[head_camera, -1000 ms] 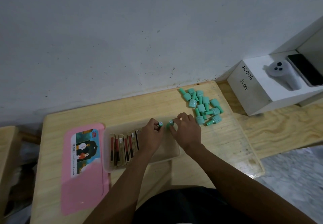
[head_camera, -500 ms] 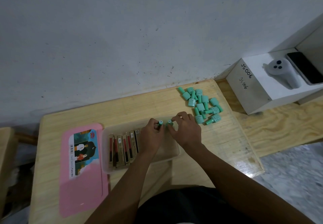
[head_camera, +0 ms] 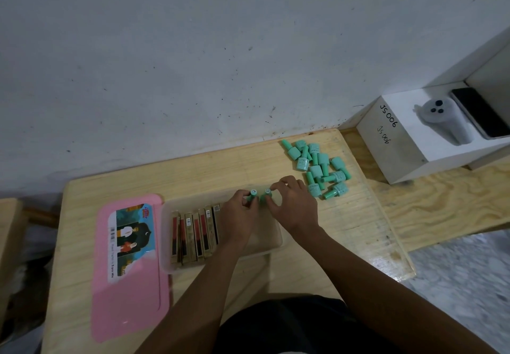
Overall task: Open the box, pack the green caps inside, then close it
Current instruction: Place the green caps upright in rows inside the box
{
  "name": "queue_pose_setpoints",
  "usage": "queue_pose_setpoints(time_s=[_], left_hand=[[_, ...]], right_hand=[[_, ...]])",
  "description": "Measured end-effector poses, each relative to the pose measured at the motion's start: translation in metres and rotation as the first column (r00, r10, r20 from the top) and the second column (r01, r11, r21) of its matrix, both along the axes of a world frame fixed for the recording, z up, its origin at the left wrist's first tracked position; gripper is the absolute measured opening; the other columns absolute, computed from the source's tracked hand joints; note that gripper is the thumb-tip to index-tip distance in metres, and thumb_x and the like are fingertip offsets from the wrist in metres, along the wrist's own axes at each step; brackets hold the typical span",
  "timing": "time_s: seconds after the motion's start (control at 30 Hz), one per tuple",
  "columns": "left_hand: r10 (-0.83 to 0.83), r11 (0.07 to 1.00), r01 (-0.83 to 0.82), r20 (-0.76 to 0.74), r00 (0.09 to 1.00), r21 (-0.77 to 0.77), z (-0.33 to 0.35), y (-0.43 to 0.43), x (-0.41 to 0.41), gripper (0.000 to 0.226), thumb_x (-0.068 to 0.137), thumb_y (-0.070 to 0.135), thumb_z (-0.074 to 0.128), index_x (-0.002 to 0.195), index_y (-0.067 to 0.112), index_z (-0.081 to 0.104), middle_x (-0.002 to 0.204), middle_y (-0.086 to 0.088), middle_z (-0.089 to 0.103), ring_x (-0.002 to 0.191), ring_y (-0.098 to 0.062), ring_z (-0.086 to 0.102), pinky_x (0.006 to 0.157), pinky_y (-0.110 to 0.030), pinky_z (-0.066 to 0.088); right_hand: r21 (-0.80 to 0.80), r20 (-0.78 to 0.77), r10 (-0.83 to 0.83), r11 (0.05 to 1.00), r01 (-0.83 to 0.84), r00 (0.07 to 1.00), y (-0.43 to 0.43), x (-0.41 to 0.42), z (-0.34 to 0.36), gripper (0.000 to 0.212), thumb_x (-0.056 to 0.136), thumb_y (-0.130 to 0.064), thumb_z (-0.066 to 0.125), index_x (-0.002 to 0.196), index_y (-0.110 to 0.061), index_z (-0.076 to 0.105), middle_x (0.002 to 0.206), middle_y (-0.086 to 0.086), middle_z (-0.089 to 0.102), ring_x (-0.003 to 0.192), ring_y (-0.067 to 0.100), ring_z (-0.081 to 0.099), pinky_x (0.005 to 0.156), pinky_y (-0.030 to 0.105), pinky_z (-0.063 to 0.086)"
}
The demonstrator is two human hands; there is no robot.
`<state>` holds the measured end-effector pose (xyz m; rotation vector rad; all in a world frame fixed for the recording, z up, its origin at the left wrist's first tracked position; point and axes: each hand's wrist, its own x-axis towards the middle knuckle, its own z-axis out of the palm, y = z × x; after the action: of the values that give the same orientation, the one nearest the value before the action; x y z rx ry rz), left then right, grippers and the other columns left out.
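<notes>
A clear plastic box (head_camera: 271,244) stands open on the wooden table, with several slim gold-and-red packets (head_camera: 193,235) upright in its left half. Its pink lid (head_camera: 129,293) lies flat to the left. My left hand (head_camera: 238,215) pinches one green cap (head_camera: 253,193) upright over the box's far edge. My right hand (head_camera: 294,207) pinches a second green cap (head_camera: 267,194) right beside the first. A pile of several green caps (head_camera: 317,167) lies on the table beyond my right hand.
A white box (head_camera: 408,157) marked "JS 006" sits at the right, bearing a grey device (head_camera: 444,122) and a dark phone (head_camera: 480,112). The white wall runs along the table's far edge. A lower plywood shelf (head_camera: 441,210) lies right of the table.
Both hands have stayed over the box's far edge with a cap each; the two caps are held slightly closer together. The pile and lid are unmoved.
</notes>
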<state>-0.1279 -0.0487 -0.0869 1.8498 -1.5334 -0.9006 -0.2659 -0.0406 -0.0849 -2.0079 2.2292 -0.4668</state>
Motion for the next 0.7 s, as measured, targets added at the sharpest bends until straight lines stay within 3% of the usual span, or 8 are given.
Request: queue_pose_setpoints(time_s=[0.2,0.33,0.5,0.7], left_hand=[[0.009,1.0,-0.009,0.037,0.999,0.004,0.005,0.0,-0.002,0.023,0.086,0.031,0.067,0.106,0.021,0.071,0.086,0.002,0.075,0.065,-0.003,0.054,0.05,-0.008,0.027],[0.003,1.0,-0.003,0.059,0.998,-0.005,0.009,0.002,-0.002,0.026,0.086,0.029,0.067,0.11,0.019,0.071,0.089,0.001,0.076,0.072,-0.008,0.063,0.05,-0.005,0.025],[0.007,1.0,-0.007,0.043,0.999,-0.001,0.011,0.003,0.0,0.028,0.086,0.032,0.066,0.11,0.02,0.071,0.089,0.0,0.076,0.078,-0.015,0.069,0.057,-0.019,0.038],[0.001,0.997,0.005,0.089,0.996,-0.072,0.021,0.008,0.007,0.034,0.087,0.04,0.064,0.112,0.019,0.07,0.089,0.0,0.075,0.072,-0.013,0.066,0.051,-0.017,0.034]], right_hand=[[-0.005,0.034,0.027,1.0,-0.027,0.999,-0.003,-0.003,0.002,0.029,0.084,-0.042,0.063,0.104,-0.021,0.067,0.109,-0.001,0.064,0.099,0.018,0.059,0.063,0.034,0.054],[-0.007,0.023,0.072,0.997,-0.072,0.997,-0.007,-0.006,0.003,0.022,0.084,-0.039,0.064,0.098,-0.023,0.069,0.109,-0.001,0.064,0.097,0.019,0.06,0.061,0.035,0.054],[-0.029,0.029,0.083,0.996,-0.082,0.996,-0.005,-0.01,0.006,0.021,0.083,-0.041,0.065,0.094,-0.025,0.07,0.106,-0.003,0.065,0.095,0.017,0.061,0.059,0.03,0.051],[-0.071,0.099,0.002,0.997,0.005,0.995,0.017,-0.029,0.02,0.02,0.087,-0.041,0.063,0.1,-0.027,0.068,0.104,-0.008,0.064,0.093,0.009,0.058,0.059,0.022,0.046]])
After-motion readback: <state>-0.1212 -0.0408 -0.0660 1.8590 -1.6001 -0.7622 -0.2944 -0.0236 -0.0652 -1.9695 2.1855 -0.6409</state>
